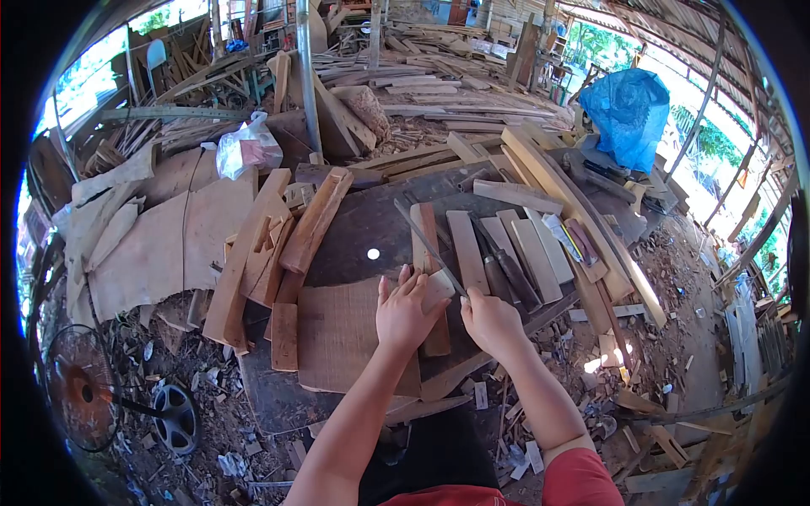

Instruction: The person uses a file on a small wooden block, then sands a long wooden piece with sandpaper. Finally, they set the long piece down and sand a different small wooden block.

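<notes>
My left hand grips a small pale wood block between thumb and fingers, with the fingertips pointing away from me. In my right hand is the near end of a long, thin metal file, fingers closed around it. It slants up and left, passing right along the block's edge. Under and beyond the block lies a brown timber piece. A wide flat board rests on the dark work table, partly behind my left forearm.
Several cut wood pieces and chisel-like tools lie to the right. Stacked, notched timbers stand at left. A long beam runs along the right side. A fan is at lower left; scraps cover the ground.
</notes>
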### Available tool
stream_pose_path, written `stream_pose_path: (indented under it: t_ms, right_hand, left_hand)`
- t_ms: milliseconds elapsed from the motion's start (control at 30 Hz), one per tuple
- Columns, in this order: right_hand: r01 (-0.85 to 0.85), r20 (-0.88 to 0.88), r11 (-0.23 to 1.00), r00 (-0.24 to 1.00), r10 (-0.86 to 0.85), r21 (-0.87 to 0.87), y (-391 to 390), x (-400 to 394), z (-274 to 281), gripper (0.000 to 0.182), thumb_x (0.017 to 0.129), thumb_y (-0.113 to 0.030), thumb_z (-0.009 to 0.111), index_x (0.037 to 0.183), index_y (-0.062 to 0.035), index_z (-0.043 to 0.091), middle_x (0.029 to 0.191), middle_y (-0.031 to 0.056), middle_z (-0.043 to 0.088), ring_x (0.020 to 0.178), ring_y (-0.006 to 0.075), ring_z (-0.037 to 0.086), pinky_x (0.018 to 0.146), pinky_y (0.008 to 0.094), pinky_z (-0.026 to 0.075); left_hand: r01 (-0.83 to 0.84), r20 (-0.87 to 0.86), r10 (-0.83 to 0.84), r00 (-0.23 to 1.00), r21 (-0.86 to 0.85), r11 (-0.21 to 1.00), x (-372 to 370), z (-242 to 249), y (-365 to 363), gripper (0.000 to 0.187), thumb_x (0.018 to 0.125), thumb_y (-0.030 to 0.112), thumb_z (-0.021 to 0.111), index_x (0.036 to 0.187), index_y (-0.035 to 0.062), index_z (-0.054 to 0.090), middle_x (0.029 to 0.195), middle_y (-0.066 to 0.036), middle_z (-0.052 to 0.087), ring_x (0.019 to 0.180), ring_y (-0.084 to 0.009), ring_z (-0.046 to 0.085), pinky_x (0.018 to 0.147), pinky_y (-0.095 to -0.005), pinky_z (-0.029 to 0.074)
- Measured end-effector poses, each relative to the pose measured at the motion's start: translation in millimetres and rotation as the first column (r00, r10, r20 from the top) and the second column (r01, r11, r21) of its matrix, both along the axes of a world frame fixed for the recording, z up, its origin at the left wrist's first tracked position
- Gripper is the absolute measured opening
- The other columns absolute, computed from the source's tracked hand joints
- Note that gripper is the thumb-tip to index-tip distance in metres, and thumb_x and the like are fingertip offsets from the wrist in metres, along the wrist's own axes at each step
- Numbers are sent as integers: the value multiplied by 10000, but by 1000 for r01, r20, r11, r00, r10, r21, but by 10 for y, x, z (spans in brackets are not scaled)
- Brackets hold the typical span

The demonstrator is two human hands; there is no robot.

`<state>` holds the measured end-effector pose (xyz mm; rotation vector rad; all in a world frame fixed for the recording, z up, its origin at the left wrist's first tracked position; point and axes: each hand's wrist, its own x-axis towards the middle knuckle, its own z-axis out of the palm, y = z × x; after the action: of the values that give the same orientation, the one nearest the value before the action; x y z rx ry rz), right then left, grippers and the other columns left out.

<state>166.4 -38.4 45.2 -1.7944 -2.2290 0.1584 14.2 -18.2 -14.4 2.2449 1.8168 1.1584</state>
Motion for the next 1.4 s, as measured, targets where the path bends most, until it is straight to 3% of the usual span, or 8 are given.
stream_pose_path:
  t_ms: [867, 1033, 1100, 1400]
  right_hand:
    - [-30, -77, 997, 996, 36, 74, 57, 10, -205, 152, 857, -190, 470, 829, -41, 472, 659, 169, 599, 628, 360, 603, 567, 462, 483]
    - [-42, -84, 997, 995, 48, 68, 72, -10, -239, 152, 859, -186, 468, 823, -39, 471, 662, 163, 598, 629, 352, 604, 559, 454, 484]
    - [-39, -118, 995, 992, 50, 92, 80, -7, -269, 171, 868, -194, 460, 817, -30, 463, 638, 191, 581, 640, 384, 586, 583, 483, 455]
    - [-12, -160, 998, 987, 21, 55, 80, -28, -239, 180, 877, -196, 454, 817, -27, 475, 638, 199, 580, 627, 390, 583, 571, 491, 450]
  left_hand:
    - [0, 4, 0, 1000, 4, 1000, 3, 41, -12, 534, 748, 409, 629, 1108, 20, 562, 1153, -96, 573, 1217, -218, 429, 1056, -461, 215]
    - [-4, 24, 4, 1000, 4, 1000, 11, 13, -4, 485, 728, 385, 664, 1072, 54, 575, 1170, -83, 569, 1225, -227, 421, 1052, -474, 212]
    - [-4, 27, 4, 1000, 6, 1000, 9, 9, -4, 485, 727, 383, 666, 1072, 54, 575, 1170, -82, 570, 1225, -228, 421, 1052, -474, 212]
    - [-9, -6, 9, 1000, -16, 1000, 2, 39, -16, 527, 747, 414, 628, 1103, 31, 563, 1175, -93, 565, 1214, -218, 433, 1057, -462, 215]
